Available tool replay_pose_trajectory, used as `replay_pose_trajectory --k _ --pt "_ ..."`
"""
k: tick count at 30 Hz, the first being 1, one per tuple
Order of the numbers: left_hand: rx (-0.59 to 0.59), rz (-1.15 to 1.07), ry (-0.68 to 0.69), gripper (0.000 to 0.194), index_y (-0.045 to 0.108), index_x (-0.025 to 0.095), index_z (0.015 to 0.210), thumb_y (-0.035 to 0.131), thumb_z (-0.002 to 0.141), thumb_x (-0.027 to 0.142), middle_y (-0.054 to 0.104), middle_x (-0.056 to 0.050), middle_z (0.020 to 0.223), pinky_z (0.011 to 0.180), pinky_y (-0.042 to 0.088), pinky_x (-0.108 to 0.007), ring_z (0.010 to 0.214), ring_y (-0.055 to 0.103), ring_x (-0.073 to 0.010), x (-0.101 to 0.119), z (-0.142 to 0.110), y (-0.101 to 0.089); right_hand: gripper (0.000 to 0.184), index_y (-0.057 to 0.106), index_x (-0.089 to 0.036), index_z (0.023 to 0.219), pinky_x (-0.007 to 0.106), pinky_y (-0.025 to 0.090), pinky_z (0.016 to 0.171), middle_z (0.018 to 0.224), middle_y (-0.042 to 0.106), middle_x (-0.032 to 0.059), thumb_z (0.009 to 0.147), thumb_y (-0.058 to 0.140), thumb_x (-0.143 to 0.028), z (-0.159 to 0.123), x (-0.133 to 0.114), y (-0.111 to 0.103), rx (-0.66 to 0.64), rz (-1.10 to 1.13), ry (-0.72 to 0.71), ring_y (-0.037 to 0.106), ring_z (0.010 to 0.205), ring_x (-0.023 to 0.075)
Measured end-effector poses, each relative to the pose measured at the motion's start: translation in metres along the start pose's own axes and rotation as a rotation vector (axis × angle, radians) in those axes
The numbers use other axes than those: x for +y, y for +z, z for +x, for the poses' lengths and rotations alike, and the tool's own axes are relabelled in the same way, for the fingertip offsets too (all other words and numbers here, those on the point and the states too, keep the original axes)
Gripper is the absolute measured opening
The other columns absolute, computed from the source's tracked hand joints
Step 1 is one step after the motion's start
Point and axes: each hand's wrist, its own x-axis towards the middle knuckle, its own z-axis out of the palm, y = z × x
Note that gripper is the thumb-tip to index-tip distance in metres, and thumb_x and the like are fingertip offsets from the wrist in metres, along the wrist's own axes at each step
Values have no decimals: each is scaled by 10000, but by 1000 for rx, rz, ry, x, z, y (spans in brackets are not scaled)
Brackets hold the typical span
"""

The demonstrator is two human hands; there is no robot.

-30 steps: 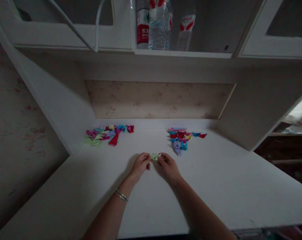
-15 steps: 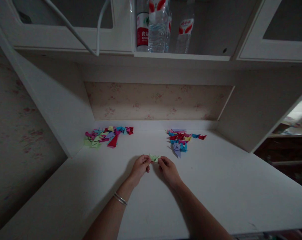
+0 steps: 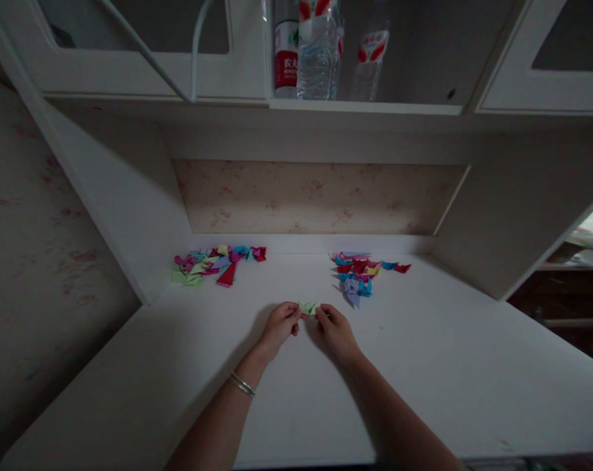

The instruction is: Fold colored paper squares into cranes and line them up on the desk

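White tabletop (image 3: 424, 386); left hand (image 3: 279, 327) and right hand (image 3: 338, 335) sharing one green folded paper (image 3: 309, 307).
Nearest, a silver bracelet (image 3: 242, 384), worn on the left wrist. Left hand: thumb and fingers pinching the paper's left end. Right hand: the same grip at the right end, presumably so the small piece stays steady with its folds exposed; whether it touches the tabletop cannot be told. Beyond, two heaps of coloured folded paper: left heap (image 3: 226, 273), against the side panel; right heap (image 3: 359, 267), looser, trailing rightward. Both sit well back, perhaps to leave working room in front. Farther, a flower-patterned back panel (image 3: 316, 196). Above, clear bottles (image 3: 317, 65), upright in an open cupboard bay, off the work surface.
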Motion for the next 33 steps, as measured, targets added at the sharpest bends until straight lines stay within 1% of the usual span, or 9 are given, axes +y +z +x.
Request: replay_pose_trajectory --k 8,19,21,26,33 --pt "0 16 3 353 562 137 874 664 712 434 673 -65 838 432 337 -208 456 463 -60 1 -1 1 415 607 -184 848 232 342 492 585 524 -23 817 494 -582 0 0 -1 -7 8 -28 462 523 131" --pt "-7 19 -7 403 569 138 882 671 689 476 661 -48 808 428 325 -204 446 459 -57 3 -2 2 397 611 -180 831 223 340 467 582 523 -23 820 510 -563 -1 -1 0 1 45 -15 455 504 116" --pt "-10 18 -8 405 571 139 881 674 686 479 663 -46 802 431 326 -205 446 461 -57 2 -2 1 401 622 -177 867 227 349 465 602 538 -14 807 527 -562 0 -2 1 14 63 -8 465 510 120" --pt "-23 23 -28 417 573 138 886 678 681 485 670 -45 779 435 324 -213 434 459 -61 2 -2 1 505 609 -173 1085 235 353 447 634 555 -11 764 573 -560 -1 -4 1 58 152 53 463 492 123" --pt "-19 32 -29 458 568 135 885 681 662 519 671 -48 772 425 314 -217 428 457 -65 0 0 2 508 600 -187 1099 225 309 422 720 558 -9 769 567 -571 -2 -7 2 59 183 43 412 466 94"
